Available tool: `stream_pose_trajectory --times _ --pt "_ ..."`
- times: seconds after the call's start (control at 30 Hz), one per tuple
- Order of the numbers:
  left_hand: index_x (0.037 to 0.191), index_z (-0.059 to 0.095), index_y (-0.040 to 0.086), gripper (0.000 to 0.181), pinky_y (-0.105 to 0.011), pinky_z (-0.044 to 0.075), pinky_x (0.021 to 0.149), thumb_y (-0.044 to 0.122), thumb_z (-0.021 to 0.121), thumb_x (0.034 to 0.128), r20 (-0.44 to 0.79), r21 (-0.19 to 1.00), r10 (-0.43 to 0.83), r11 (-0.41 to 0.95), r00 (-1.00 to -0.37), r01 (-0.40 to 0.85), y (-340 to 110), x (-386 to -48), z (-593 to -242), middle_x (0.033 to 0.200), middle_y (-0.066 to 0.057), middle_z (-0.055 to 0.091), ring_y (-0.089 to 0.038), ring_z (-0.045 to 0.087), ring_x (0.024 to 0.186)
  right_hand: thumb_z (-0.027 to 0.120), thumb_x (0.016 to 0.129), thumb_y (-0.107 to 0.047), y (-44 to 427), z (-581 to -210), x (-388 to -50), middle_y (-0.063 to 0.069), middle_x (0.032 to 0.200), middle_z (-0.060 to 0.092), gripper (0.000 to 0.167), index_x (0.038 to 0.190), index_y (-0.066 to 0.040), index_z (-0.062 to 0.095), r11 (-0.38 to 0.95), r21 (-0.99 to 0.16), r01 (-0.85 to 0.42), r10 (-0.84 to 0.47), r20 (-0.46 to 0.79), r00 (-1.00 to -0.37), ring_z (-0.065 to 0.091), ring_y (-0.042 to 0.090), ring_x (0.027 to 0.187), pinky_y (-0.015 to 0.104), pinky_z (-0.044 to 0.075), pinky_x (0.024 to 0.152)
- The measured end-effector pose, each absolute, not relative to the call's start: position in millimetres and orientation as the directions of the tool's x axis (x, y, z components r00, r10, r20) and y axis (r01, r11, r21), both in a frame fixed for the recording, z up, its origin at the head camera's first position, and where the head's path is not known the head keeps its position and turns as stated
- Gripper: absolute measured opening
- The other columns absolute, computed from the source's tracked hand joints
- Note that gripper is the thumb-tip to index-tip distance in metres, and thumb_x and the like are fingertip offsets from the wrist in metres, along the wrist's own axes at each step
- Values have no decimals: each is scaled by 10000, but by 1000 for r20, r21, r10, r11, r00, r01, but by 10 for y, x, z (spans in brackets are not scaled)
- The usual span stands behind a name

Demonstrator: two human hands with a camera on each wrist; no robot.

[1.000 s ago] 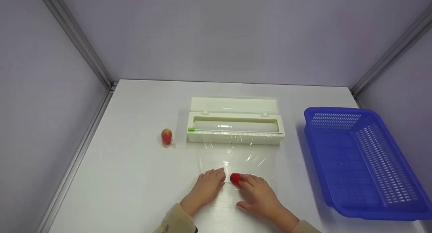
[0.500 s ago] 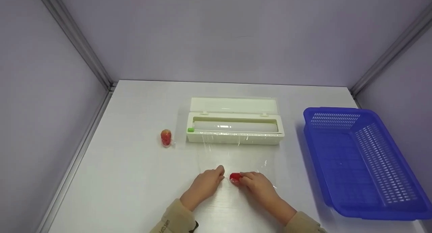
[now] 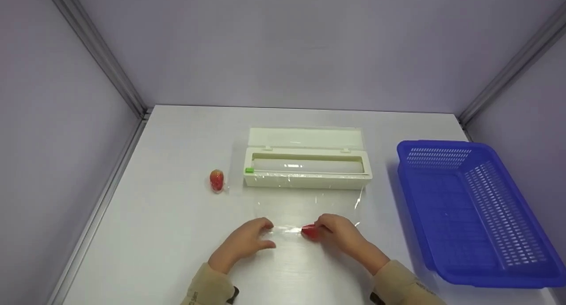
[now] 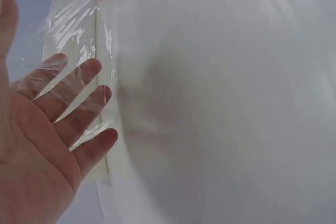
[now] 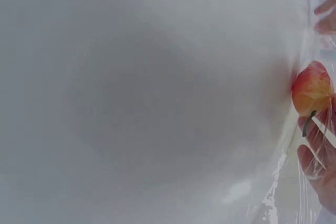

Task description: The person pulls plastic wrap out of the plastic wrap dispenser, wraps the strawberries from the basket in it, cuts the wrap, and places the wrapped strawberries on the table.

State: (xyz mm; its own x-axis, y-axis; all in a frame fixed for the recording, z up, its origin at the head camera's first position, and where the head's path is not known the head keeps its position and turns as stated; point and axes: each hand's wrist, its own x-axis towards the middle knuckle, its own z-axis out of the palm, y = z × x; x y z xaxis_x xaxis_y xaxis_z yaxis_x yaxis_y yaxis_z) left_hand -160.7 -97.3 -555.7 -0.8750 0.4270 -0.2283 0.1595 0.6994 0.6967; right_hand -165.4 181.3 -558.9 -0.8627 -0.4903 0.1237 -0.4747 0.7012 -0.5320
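In the head view my right hand [image 3: 342, 234] holds a small red-and-yellow fruit [image 3: 310, 232] at its right side. The right wrist view shows the fruit [image 5: 312, 88] with a dark green stem, clear film against it and the fingers. My left hand [image 3: 245, 243] is apart from the fruit, to its left. Its fingers [image 4: 81, 106] are spread, with clear plastic wrap [image 4: 71, 35] lying against them. The wrap [image 3: 309, 203] stretches toward the hands from a cream cling film dispenser [image 3: 309, 181], whose lid stands open. A green slider [image 3: 250, 170] sits at the dispenser's left end.
A second red-and-yellow fruit [image 3: 216, 181], wrapped in film, lies left of the dispenser. On the right stands a large blue plastic basket [image 3: 415, 216]. Grey panels [image 3: 300, 48] enclose the white table [image 3: 168, 234] at the back and sides.
My left hand has moved left, away from the fruit, and its fingers have spread. The right hand has gone from lying over the fruit to holding it. The film near the hands has shifted.
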Motion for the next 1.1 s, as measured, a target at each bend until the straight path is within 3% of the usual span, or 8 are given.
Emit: stream_pose_trajectory --times 0.13,0.4,0.63,0.7,0.8,0.9,1.0,1.1 --pt "912 607 119 92 -326 480 743 208 592 896 -159 671 359 722 -920 166 -1098 -1597 -5623 889 9 629 -134 561 821 571 837 4 1836 -5566 -1716 -2 851 670 133 856 -102 649 691 -595 -410 -474 55 -879 608 144 803 307 517 755" --pt "817 620 103 188 -255 410 642 236 545 927 -261 763 202 643 -944 -73 -1142 -1631 -5655 773 7 605 -118 474 697 584 839 9 1848 -5565 -1809 -26 806 669 151 824 -121 660 665 -664 -341 -460 -5 -888 567 88 757 250 505 714" --pt "752 589 88 220 -259 353 574 221 541 921 -330 670 51 716 -943 -195 -1105 -1614 -5667 689 1 505 -139 444 645 603 835 -4 1841 -5557 -1865 -29 763 652 133 788 -120 649 660 -686 -307 -458 -42 -888 515 64 711 201 444 651" --pt "789 591 78 170 -274 387 577 201 566 905 -250 630 1 759 -968 -161 -1070 -1605 -5659 717 -9 528 -145 470 664 605 833 -2 1837 -5549 -1873 -24 763 655 138 781 -123 646 657 -694 -294 -453 -52 -890 507 65 705 192 436 641" --pt "844 600 67 71 -311 445 621 134 614 862 -4 589 -50 807 -999 -43 -939 -1598 -5619 779 -29 559 -168 511 731 614 830 -4 1841 -5546 -1886 -10 769 667 136 777 -123 652 645 -713 -275 -441 -54 -896 504 69 704 184 435 634" --pt "897 624 82 67 -336 482 722 83 632 830 215 548 56 820 -975 168 -721 -1601 -5579 857 -32 592 -191 543 836 610 824 8 1852 -5557 -1903 13 764 664 136 780 -108 663 628 -747 -218 -412 -81 -908 500 87 696 184 433 609" --pt "948 638 115 107 -329 486 806 116 632 840 237 504 288 780 -928 371 -496 -1615 -5588 923 -9 620 -189 560 910 609 827 0 1856 -5558 -1916 38 773 666 114 794 -89 673 610 -776 -158 -384 -116 -916 509 94 684 187 438 582" --pt "1012 646 146 171 -314 484 831 212 640 854 175 463 435 756 -883 464 -326 -1638 -5650 978 18 634 -176 575 936 608 825 -4 1844 -5564 -1925 60 777 673 96 807 -66 679 595 -794 -124 -378 -140 -915 515 89 653 186 440 553"
